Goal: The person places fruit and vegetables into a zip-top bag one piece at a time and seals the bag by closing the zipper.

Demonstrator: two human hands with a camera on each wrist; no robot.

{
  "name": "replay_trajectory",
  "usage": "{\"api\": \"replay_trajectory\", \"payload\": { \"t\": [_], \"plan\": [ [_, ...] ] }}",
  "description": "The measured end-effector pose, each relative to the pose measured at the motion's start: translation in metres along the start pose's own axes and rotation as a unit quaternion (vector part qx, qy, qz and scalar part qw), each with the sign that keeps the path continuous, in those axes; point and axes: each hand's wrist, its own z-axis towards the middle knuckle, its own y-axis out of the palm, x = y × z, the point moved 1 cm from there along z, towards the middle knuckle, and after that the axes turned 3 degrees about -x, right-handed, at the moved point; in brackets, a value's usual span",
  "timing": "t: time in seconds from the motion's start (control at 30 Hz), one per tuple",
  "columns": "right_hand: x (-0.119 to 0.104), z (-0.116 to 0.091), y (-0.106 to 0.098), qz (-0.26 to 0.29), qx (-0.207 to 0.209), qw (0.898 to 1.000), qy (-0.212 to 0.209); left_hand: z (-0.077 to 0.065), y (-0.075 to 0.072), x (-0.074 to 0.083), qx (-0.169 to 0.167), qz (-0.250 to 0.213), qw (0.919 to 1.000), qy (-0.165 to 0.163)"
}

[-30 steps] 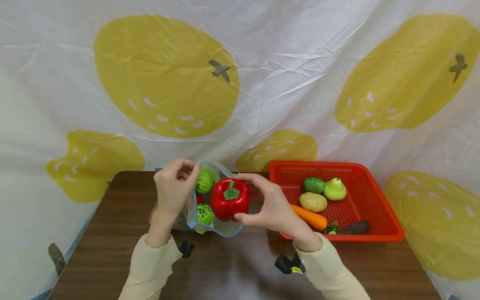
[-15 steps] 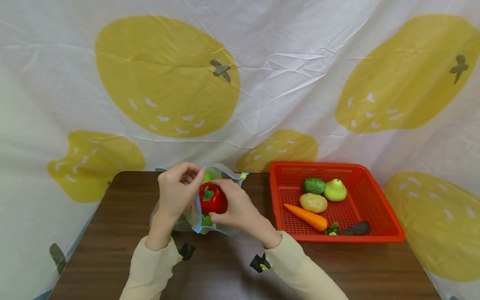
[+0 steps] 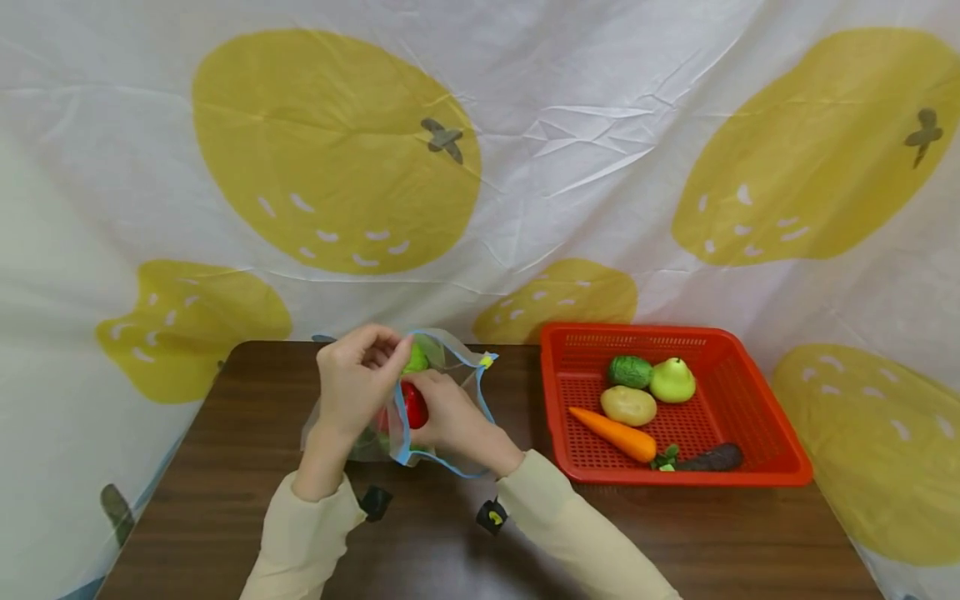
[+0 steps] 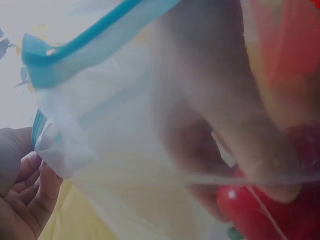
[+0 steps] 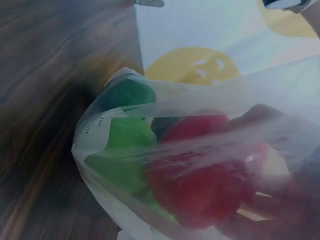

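Observation:
A translucent zip bag (image 3: 450, 343) with a blue-edged mouth stands on the table, left of centre. My left hand (image 3: 351, 379) pinches the bag's rim between thumb and fingers; the left wrist view shows those fingertips on the blue edge. My right hand (image 3: 450, 417) reaches in through the mouth and grips a red bell pepper (image 3: 414, 405), with the thumb on its near side. In the right wrist view the pepper (image 5: 200, 175) shows through the film beside bright green produce (image 5: 122, 150) and a darker green piece (image 5: 130, 95). Another green vegetable (image 3: 417, 358) shows behind the pepper in the head view.
A red plastic basket (image 3: 772, 417) stands to the right, holding a carrot (image 3: 615, 435), a potato (image 3: 628, 406), a green pear (image 3: 672, 381), a dark green ridged vegetable (image 3: 630, 372) and an eggplant-like dark piece (image 3: 716, 457). A lemon-print cloth (image 3: 562, 167) hangs behind the brown table (image 3: 225, 500).
My right hand has carried the red bell pepper leftward and down, from over the bag's mouth to inside it. My left hand keeps its pinch on the rim, nearly still.

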Motion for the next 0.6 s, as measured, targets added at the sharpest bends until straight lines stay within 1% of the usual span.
{"api": "replay_trajectory", "payload": {
  "t": [0.13, 0.3, 0.4, 0.5, 0.6],
  "plan": [
    [0.002, 0.005, 0.003, -0.015, 0.0, 1.0, 0.005, 0.0, 0.001, -0.001, 0.003, 0.001, 1.0, -0.002],
    [0.003, 0.002, 0.004, -0.008, 0.007, 1.0, 0.021, 0.0, 0.002, -0.001, 0.002, 0.0, 1.0, -0.002],
    [-0.001, -0.005, 0.001, -0.009, 0.02, 1.0, 0.002, 0.001, 0.002, -0.001, 0.005, 0.002, 1.0, -0.001],
    [-0.008, -0.018, -0.007, -0.005, 0.042, 0.998, -0.039, 0.001, 0.001, -0.002, 0.009, 0.006, 0.9999, 0.0],
    [-0.016, -0.035, -0.018, 0.013, 0.077, 0.994, -0.081, 0.003, 0.001, -0.002, 0.008, 0.011, 0.9999, 0.007]
  ]
}}
